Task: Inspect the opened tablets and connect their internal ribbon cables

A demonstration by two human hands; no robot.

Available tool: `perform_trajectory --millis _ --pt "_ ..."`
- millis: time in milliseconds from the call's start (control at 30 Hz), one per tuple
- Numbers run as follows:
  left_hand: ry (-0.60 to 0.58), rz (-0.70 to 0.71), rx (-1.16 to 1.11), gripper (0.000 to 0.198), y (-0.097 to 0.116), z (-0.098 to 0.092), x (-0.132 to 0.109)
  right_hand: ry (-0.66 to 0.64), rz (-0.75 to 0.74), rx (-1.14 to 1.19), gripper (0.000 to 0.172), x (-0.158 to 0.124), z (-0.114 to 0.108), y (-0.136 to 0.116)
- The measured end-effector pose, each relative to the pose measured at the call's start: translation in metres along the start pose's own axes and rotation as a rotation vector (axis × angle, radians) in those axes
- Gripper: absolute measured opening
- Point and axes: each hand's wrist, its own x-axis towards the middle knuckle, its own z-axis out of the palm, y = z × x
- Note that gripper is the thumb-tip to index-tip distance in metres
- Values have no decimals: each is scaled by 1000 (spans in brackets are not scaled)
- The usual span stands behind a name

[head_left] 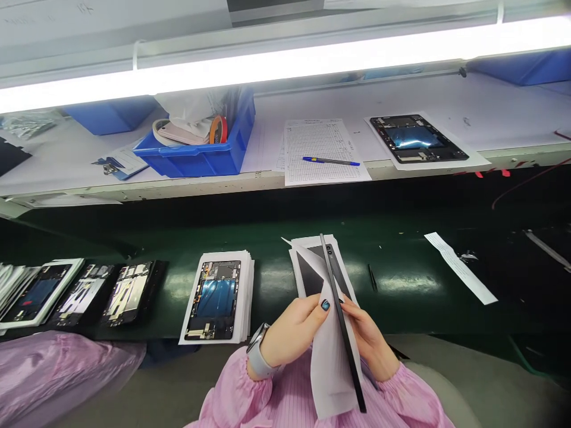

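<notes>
A dark tablet point(345, 339) is held on edge in front of my body, its thin side facing me. White paper point(332, 380) hangs against its left face. My left hand point(294, 330), with a watch on the wrist, pinches the paper and tablet from the left, thumb on top. From the right, my right hand point(368, 339) grips the tablet, its fingers partly hidden behind it. Just beyond lies a stack of tablets and white sheets point(306, 242), partly covered by the held tablet. Left of my hands is another stack, topped by an opened tablet with a blue battery point(216, 297).
More opened tablets point(127, 294) lie to the left near a pink sleeve point(66, 368). Black tweezers point(372, 278) and a paper strip point(461, 267) lie to the right. The shelf holds a blue bin point(200, 160), a form with a pen point(330, 161) and an opened tablet point(419, 139).
</notes>
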Motion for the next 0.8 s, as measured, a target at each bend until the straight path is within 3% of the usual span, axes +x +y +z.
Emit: perform_trajectory --millis 300,433,600,700,800 --pt "-14 40 -28 50 0 4 0 34 -63 -54 27 -3 4 -4" --pt "79 107 -134 48 -3 4 1 67 -142 -109 43 -8 10 -16" --pt "160 1 -365 50 -13 -1 2 163 -359 -226 54 -13 8 -37" --pt "130 27 -380 44 -16 -4 3 228 -531 -324 58 -15 1 -47" --pt "132 50 -331 37 -21 -3 5 302 -663 -433 50 -20 -7 -50"
